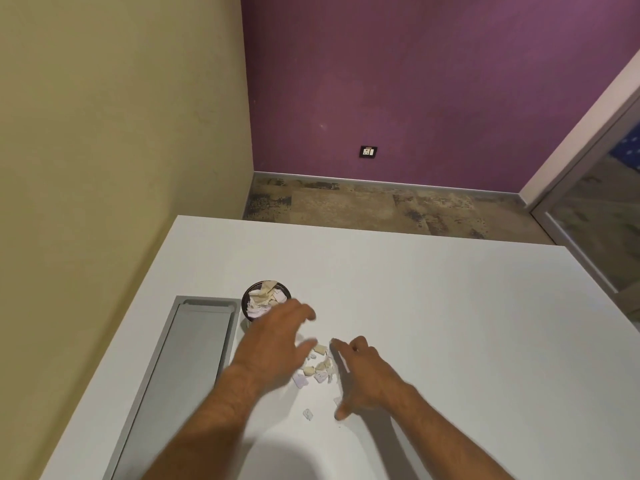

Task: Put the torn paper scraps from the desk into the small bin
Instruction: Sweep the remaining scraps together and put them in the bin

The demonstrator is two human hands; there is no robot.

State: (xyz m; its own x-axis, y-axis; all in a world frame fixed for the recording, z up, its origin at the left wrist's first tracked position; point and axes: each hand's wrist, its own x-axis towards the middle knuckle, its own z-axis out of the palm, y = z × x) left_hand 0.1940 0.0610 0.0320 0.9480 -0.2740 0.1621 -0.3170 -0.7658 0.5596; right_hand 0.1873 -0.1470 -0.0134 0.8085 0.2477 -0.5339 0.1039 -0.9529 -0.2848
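Note:
A small dark round bin (248, 304) stands on the white desk (433, 306), filled with torn beige and pale paper pieces. A loose cluster of paper scraps (320, 368) lies on the desk between my hands. One separate scrap (308, 414) lies nearer to me. My left hand (277, 344) hovers just left of the cluster, fingers spread and holding nothing, slightly blurred. My right hand (360, 375) rests on the desk right of the cluster, fingers extended along its edge, thumb pointing toward me.
A long grey recessed tray (180, 368) runs along the desk's left side, close to the bin. A yellow wall stands to the left and a purple wall behind. The desk's far edge drops to a mottled floor.

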